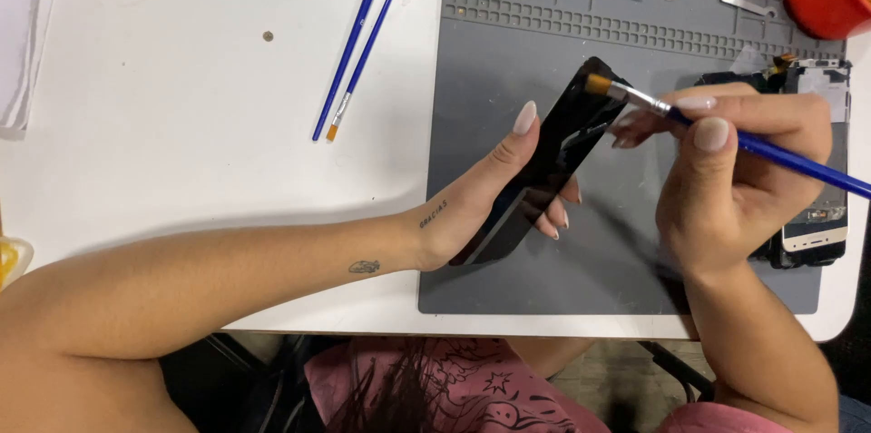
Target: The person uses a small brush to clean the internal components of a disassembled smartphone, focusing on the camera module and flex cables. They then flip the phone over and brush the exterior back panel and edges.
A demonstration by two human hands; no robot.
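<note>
The glossy black rectangular glass phone panel [553,161], tilted toward one o'clock, sits gripped in the left hand [494,192] while the right hand [735,170] pinches a blue-handled, tan-bristled paintbrush [726,135] at its top corner.

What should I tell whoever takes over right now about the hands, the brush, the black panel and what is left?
Left hand: holds the black phone panel tilted above the grey work mat.
Right hand: grips a blue-handled brush, bristles on the panel's top end.
Nearby: opened phone body on the mat's right side, partly behind the right hand; two spare brushes on the white table.
Done: brushing under way at the top end.
Left: the lower part appears unbrushed.
</note>
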